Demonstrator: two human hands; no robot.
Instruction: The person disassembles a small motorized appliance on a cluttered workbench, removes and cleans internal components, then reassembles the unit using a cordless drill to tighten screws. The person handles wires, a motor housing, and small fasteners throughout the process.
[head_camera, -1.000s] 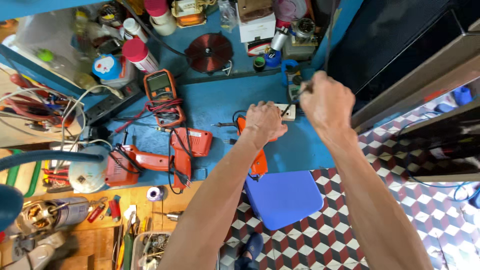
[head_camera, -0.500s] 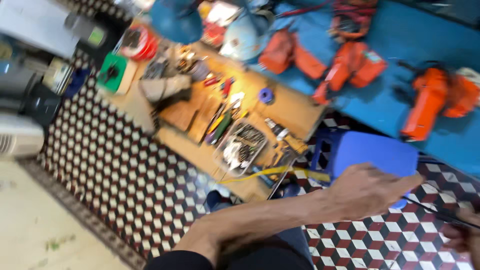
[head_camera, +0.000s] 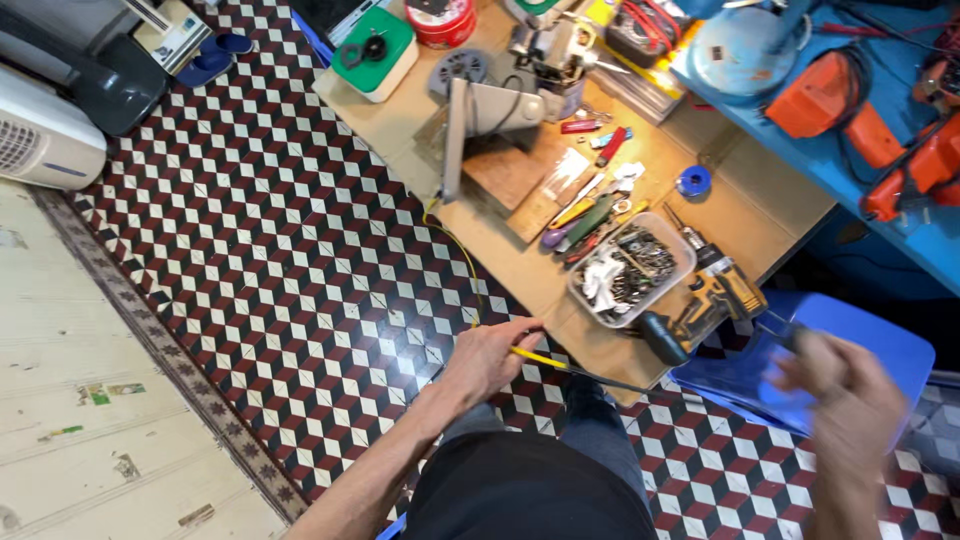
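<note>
Yellow cable (head_camera: 470, 270) runs from the left edge of the wooden bench (head_camera: 500, 250) down over the patterned tile floor (head_camera: 280, 270) to the person's left hand (head_camera: 490, 358), whose fingers are closed around it just off the bench's near edge. From that fist a thin dark length of the cable stretches rightward toward the right hand (head_camera: 840, 400), which is blurred by motion above a blue plastic stool (head_camera: 880, 345); whether that hand grips anything cannot be told. On the bench, near its near-right corner, lies a yellow and black cordless drill (head_camera: 705, 300), touching a clear tray of screws and bits (head_camera: 630, 268). Screwdrivers (head_camera: 585, 220) lie just beyond the tray. A blue tape roll (head_camera: 693, 181) sits near the right edge.
</note>
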